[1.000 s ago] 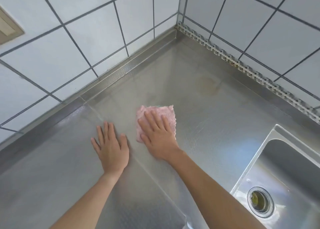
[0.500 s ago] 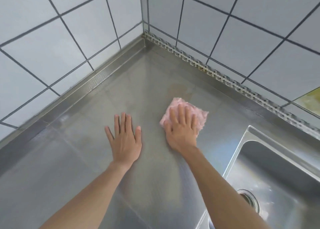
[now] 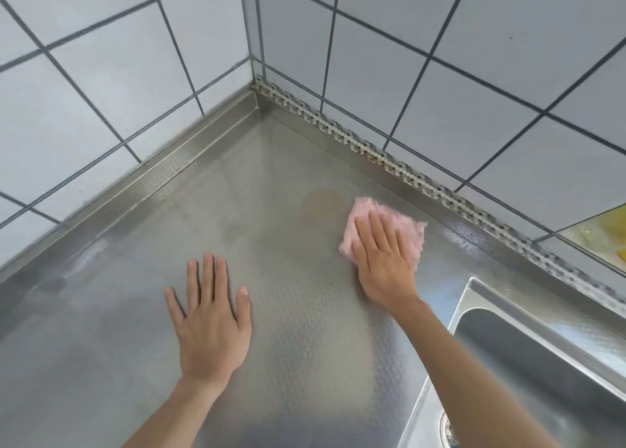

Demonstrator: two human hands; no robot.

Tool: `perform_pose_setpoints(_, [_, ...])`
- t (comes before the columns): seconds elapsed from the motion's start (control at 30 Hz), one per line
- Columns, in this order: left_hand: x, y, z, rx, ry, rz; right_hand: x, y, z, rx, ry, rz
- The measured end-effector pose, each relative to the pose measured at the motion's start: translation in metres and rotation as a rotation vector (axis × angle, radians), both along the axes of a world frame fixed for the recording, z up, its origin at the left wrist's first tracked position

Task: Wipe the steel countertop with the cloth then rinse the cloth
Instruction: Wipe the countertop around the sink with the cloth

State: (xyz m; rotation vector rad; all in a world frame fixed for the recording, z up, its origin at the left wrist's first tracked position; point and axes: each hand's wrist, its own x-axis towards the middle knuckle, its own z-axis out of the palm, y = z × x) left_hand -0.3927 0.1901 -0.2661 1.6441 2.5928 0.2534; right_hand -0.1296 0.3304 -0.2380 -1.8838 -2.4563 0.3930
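Right hand (image 3: pixel 384 261) flat on the pink cloth (image 3: pixel 406 230), fingers straight and pressing it down onto the steel countertop (image 3: pixel 277 305), not gripping it. The cloth sits toward the back of the counter, near the perforated metal strip (image 3: pixel 379 154) that runs along the foot of the right-hand wall, and its fluffy edges poke out beyond the fingertips and on both sides of the hand. Just left of the cloth there's a faint brownish round stain (image 3: pixel 321 201) on the steel, beside the cloth rather than under it. Over on the other side, the left hand (image 3: pixel 211 322) lies palm down on the bare counter, fingers straight and slightly spread, holding nothing, well apart from the cloth. The sink (image 3: pixel 528 356) drops away at the lower right, its rim close to the right forearm, and a sliver of the drain (image 3: pixel 447 430) peeks in at the bottom edge. White tiles (image 3: pixel 101 84) with dark grout close in the corner behind.
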Motion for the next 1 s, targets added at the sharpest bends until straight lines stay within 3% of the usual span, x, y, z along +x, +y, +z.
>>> perform_pose_setpoints(0.17, [0.000,0.000,0.000,-0.017,0.023,-0.002,-0.082,0.067,0.001,-0.073,-0.046,0.072])
perform_pose_setpoints(0.3, [0.000,0.001,-0.001,0.002,0.019,0.006,-0.106,0.014,-0.003,-0.049,-0.004,0.330])
perform_pose_setpoints(0.43, [-0.001,0.000,-0.005,0.009,0.027,0.003,-0.047,-0.040,-0.003,-0.045,0.069,0.516])
perform_pose_setpoints(0.6, [-0.001,0.001,-0.007,0.008,0.025,0.008,-0.002,0.014,0.000,-0.033,0.010,0.284])
perform_pose_setpoints(0.8, [-0.002,0.001,-0.011,0.029,0.018,0.015,-0.108,0.096,-0.005,-0.076,0.020,-0.039])
perform_pose_setpoints(0.9, [-0.002,0.001,-0.010,0.047,0.030,0.009,-0.172,0.064,-0.005,-0.065,0.075,0.196])
perform_pose_setpoints(1.0, [-0.002,0.000,-0.010,0.038,0.031,0.005,-0.170,0.010,-0.006,-0.045,0.122,0.520])
